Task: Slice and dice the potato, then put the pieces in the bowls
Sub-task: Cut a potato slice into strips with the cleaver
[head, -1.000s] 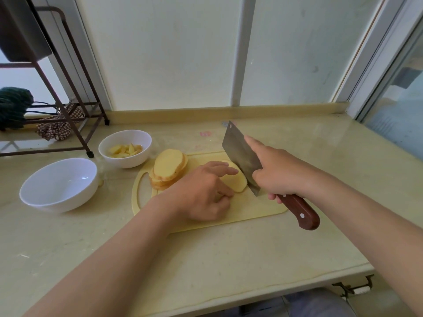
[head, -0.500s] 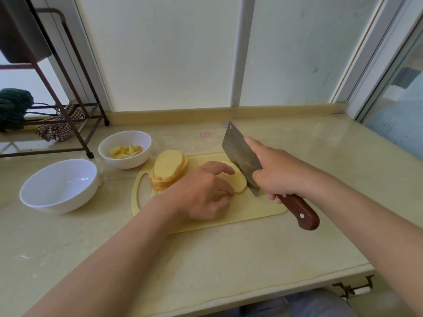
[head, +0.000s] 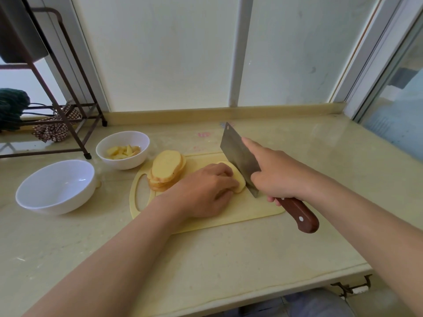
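Note:
A pale yellow cutting board (head: 256,212) lies on the counter. On its left part leans a stack of potato slices (head: 166,171). In the middle lie a few flat potato slices (head: 238,179), and my left hand (head: 203,191) presses down on them with curled fingertips. My right hand (head: 278,176) grips a cleaver (head: 240,156) by its brown wooden handle, forefinger stretched along the blade's spine. The blade edge stands on the board just right of the slices. A small white bowl (head: 137,139) holds cut potato pieces. A bigger white bowl (head: 56,186) is empty.
A dark metal rack (head: 68,92) stands at the back left with a checked cloth (head: 53,130) under it. A wall with window frames closes the back. The counter's front edge (head: 297,294) runs near me, with a hook bracket below at the right.
My left hand's fingers have curled further over the flat slices and slid slightly toward the blade. The cleaver has barely moved.

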